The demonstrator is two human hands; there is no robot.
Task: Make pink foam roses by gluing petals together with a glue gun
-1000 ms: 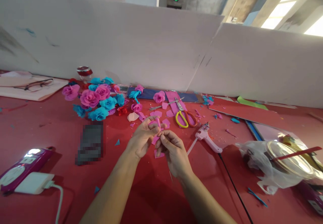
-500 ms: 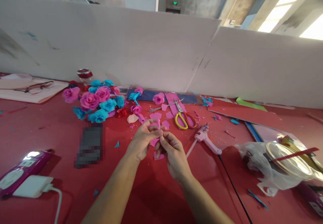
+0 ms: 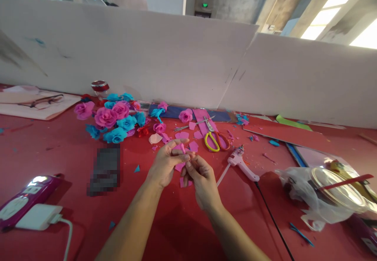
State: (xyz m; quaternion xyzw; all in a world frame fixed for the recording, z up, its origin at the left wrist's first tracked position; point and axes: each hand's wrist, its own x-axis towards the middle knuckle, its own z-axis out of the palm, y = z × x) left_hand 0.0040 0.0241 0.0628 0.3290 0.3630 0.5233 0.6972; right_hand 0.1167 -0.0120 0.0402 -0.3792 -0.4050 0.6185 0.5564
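My left hand (image 3: pixel 165 163) and my right hand (image 3: pixel 202 178) meet above the red table (image 3: pixel 59 155), both pinched on a small rolled pink paper piece (image 3: pixel 183 148) that sticks up between the fingertips. Loose pink petal cut-outs (image 3: pixel 182 135) lie on the table just beyond and under my hands. A heap of finished pink and blue paper roses (image 3: pixel 113 115) sits to the far left of my hands.
Yellow-and-orange scissors (image 3: pixel 213 137) and a pink glue gun (image 3: pixel 240 163) with its black cord lie right of my hands. A plastic bag with a round tin (image 3: pixel 330 190) is at the right. A power strip (image 3: pixel 20 202) sits lower left, white boards (image 3: pixel 176 57) behind.
My hands stay together on the pink piece; the fingers have shifted slightly around it and the piece sits lower between them. The view has tilted a little.
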